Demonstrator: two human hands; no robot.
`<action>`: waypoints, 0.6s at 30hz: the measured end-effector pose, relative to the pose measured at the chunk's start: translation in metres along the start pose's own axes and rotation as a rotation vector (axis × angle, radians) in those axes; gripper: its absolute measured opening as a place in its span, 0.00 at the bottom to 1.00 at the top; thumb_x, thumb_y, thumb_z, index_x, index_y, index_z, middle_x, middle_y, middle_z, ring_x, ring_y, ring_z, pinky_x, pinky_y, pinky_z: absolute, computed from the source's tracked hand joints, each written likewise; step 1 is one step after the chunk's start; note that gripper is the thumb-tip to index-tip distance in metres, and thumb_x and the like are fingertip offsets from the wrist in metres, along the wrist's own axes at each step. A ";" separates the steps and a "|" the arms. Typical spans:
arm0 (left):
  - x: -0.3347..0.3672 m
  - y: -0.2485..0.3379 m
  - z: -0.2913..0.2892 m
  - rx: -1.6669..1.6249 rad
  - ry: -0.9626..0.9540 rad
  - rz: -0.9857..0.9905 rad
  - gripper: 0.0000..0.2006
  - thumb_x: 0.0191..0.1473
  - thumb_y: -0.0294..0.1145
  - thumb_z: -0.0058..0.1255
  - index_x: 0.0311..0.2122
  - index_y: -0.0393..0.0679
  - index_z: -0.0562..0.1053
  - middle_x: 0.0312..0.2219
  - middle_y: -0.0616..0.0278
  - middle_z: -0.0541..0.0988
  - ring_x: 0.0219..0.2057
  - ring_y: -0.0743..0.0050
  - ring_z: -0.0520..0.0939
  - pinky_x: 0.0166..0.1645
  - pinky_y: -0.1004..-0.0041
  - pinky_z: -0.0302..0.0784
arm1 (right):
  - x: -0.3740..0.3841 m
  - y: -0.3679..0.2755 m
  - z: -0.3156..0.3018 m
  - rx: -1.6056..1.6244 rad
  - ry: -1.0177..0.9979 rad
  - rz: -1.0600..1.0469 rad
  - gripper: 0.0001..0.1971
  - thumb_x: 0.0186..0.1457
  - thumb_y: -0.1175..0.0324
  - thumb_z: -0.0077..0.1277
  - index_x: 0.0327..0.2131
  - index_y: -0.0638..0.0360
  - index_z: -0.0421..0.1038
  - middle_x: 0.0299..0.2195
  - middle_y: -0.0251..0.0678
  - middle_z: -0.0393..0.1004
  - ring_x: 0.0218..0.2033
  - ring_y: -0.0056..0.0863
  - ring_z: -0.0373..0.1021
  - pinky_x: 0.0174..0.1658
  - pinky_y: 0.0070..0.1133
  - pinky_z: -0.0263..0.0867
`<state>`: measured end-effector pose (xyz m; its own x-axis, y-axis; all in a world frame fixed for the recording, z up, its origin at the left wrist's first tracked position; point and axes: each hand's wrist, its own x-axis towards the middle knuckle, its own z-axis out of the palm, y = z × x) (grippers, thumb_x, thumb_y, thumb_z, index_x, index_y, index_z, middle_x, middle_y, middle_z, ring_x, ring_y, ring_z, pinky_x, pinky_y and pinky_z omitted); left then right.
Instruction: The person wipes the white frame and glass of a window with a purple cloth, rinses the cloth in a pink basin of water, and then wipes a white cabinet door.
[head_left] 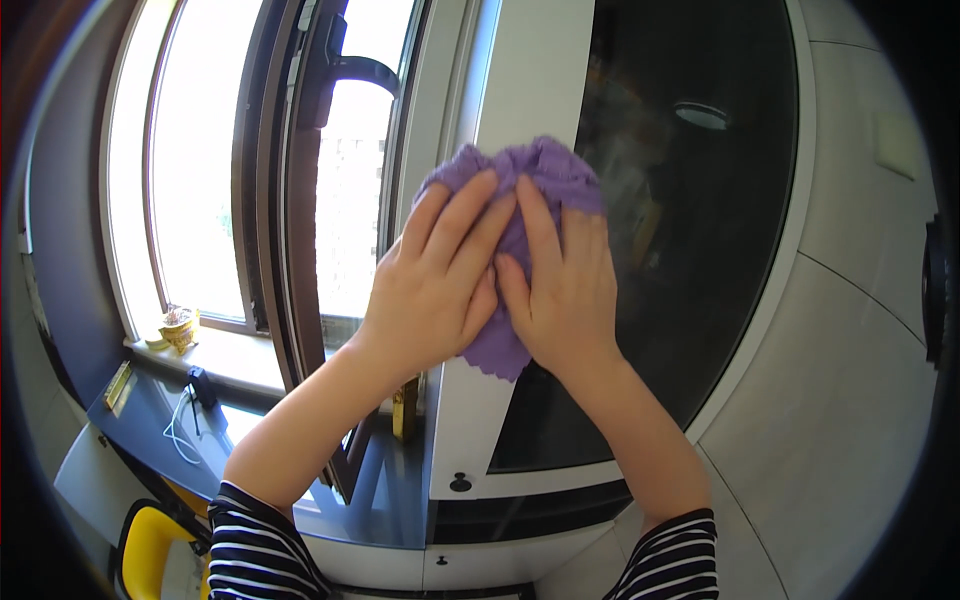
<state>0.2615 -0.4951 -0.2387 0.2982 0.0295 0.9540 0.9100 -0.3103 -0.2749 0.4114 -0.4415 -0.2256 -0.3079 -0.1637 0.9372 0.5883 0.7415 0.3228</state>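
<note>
A bunched purple cloth point(556, 178) is held up in front of a white cabinet door point(530, 70) with a dark glass panel point(700, 270). Both hands grip it side by side. My left hand point(425, 270) lies over its left part, fingers pointing up and bent onto the fabric. My right hand point(570, 295) has its thumb and index finger on the cloth, while the other fingertips are tucked under a fold. The cloth's scalloped lower edge hangs between my wrists. It covers part of the white frame and the glass; whether it presses on them I cannot tell.
Left of the cabinet, a brown-framed window point(300, 200) stands ajar with a dark handle point(365, 72). A small gold pot point(179, 328) is on the sill. Below are a dark blue-grey countertop point(385, 500), a white cable point(172, 440) and a yellow chair point(150, 550). Tiled wall point(850, 350) is at right.
</note>
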 end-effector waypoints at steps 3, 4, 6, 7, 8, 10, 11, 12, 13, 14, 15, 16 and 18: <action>0.002 0.003 0.006 -0.101 0.064 -0.105 0.27 0.48 0.28 0.46 0.56 0.40 0.66 0.58 0.47 0.61 0.57 0.38 0.63 0.58 0.55 0.64 | 0.011 -0.001 -0.002 0.049 0.035 0.011 0.29 0.50 0.64 0.51 0.57 0.57 0.62 0.47 0.50 0.64 0.49 0.52 0.62 0.56 0.41 0.57; -0.004 0.005 0.007 -0.092 0.068 -0.105 0.27 0.48 0.28 0.46 0.56 0.40 0.66 0.58 0.47 0.61 0.57 0.38 0.63 0.58 0.55 0.64 | 0.004 -0.005 -0.003 0.054 0.041 0.005 0.29 0.50 0.64 0.51 0.57 0.57 0.62 0.47 0.50 0.64 0.49 0.52 0.62 0.56 0.41 0.57; -0.027 0.016 0.007 0.010 0.054 -0.111 0.25 0.48 0.32 0.50 0.54 0.40 0.68 0.56 0.47 0.64 0.53 0.40 0.66 0.56 0.57 0.68 | -0.018 -0.016 -0.006 0.123 -0.093 0.105 0.29 0.50 0.65 0.52 0.57 0.57 0.62 0.48 0.49 0.63 0.50 0.51 0.62 0.57 0.41 0.57; -0.042 0.021 0.006 0.014 0.009 -0.114 0.25 0.48 0.33 0.50 0.54 0.40 0.68 0.56 0.46 0.63 0.53 0.40 0.66 0.57 0.56 0.67 | -0.031 -0.019 -0.006 0.107 -0.095 0.066 0.29 0.50 0.65 0.52 0.57 0.57 0.63 0.49 0.48 0.63 0.51 0.50 0.61 0.57 0.41 0.57; -0.059 0.025 0.004 0.020 -0.032 -0.117 0.25 0.48 0.34 0.50 0.54 0.40 0.69 0.56 0.44 0.63 0.53 0.39 0.66 0.57 0.55 0.66 | -0.045 -0.021 -0.006 0.089 -0.096 0.024 0.28 0.50 0.65 0.51 0.57 0.57 0.63 0.49 0.47 0.63 0.52 0.49 0.61 0.58 0.41 0.56; -0.090 0.030 0.006 0.042 -0.090 -0.079 0.26 0.48 0.37 0.52 0.54 0.40 0.69 0.56 0.45 0.63 0.53 0.39 0.65 0.57 0.55 0.67 | -0.071 -0.023 -0.007 0.098 -0.134 -0.039 0.28 0.50 0.63 0.51 0.56 0.56 0.64 0.50 0.45 0.64 0.53 0.48 0.61 0.59 0.42 0.56; -0.092 0.031 0.005 0.034 -0.110 -0.062 0.27 0.48 0.38 0.52 0.54 0.40 0.68 0.57 0.44 0.62 0.56 0.40 0.63 0.58 0.55 0.66 | -0.073 -0.023 -0.008 0.048 -0.150 -0.072 0.27 0.50 0.60 0.51 0.55 0.54 0.65 0.49 0.43 0.64 0.52 0.46 0.61 0.58 0.42 0.56; -0.089 0.029 0.006 0.040 -0.106 -0.062 0.27 0.48 0.38 0.52 0.54 0.40 0.68 0.57 0.44 0.62 0.56 0.40 0.63 0.58 0.55 0.66 | -0.069 -0.018 -0.008 0.049 -0.146 -0.077 0.27 0.50 0.60 0.51 0.55 0.54 0.65 0.49 0.43 0.64 0.52 0.46 0.61 0.58 0.42 0.56; -0.083 0.025 0.006 0.059 -0.113 -0.038 0.27 0.48 0.37 0.52 0.55 0.40 0.68 0.57 0.44 0.61 0.56 0.40 0.63 0.57 0.55 0.67 | -0.061 -0.012 -0.008 0.020 -0.145 -0.107 0.27 0.50 0.60 0.50 0.55 0.53 0.65 0.49 0.43 0.65 0.52 0.45 0.62 0.58 0.42 0.56; -0.070 0.021 0.003 0.080 -0.121 -0.013 0.28 0.48 0.37 0.52 0.55 0.39 0.67 0.58 0.44 0.61 0.57 0.40 0.62 0.57 0.55 0.67 | -0.047 -0.009 -0.009 -0.007 -0.141 -0.137 0.27 0.50 0.59 0.50 0.55 0.52 0.66 0.48 0.42 0.65 0.52 0.44 0.62 0.58 0.42 0.56; -0.054 0.018 0.003 0.054 -0.086 -0.057 0.28 0.49 0.35 0.51 0.56 0.39 0.66 0.58 0.43 0.60 0.57 0.38 0.62 0.57 0.55 0.67 | -0.030 -0.004 -0.009 -0.019 -0.138 -0.125 0.27 0.50 0.58 0.49 0.55 0.52 0.65 0.47 0.42 0.66 0.51 0.42 0.62 0.58 0.42 0.56; -0.035 0.013 0.001 0.030 -0.062 -0.078 0.28 0.49 0.33 0.51 0.57 0.38 0.65 0.58 0.44 0.60 0.57 0.38 0.62 0.57 0.56 0.68 | -0.014 0.000 -0.008 -0.016 -0.116 -0.112 0.27 0.50 0.59 0.49 0.55 0.52 0.65 0.47 0.43 0.66 0.51 0.43 0.62 0.58 0.42 0.55; 0.006 0.005 -0.003 0.054 -0.017 -0.067 0.28 0.50 0.32 0.50 0.58 0.39 0.63 0.58 0.46 0.60 0.58 0.39 0.62 0.56 0.58 0.70 | 0.022 0.012 -0.008 -0.031 -0.037 -0.110 0.27 0.50 0.60 0.49 0.55 0.53 0.64 0.46 0.44 0.65 0.51 0.44 0.61 0.59 0.42 0.55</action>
<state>0.2670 -0.4991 -0.2336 0.2404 0.0648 0.9685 0.9423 -0.2551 -0.2168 0.4177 -0.4412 -0.2002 -0.3992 -0.2184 0.8905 0.5721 0.6996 0.4281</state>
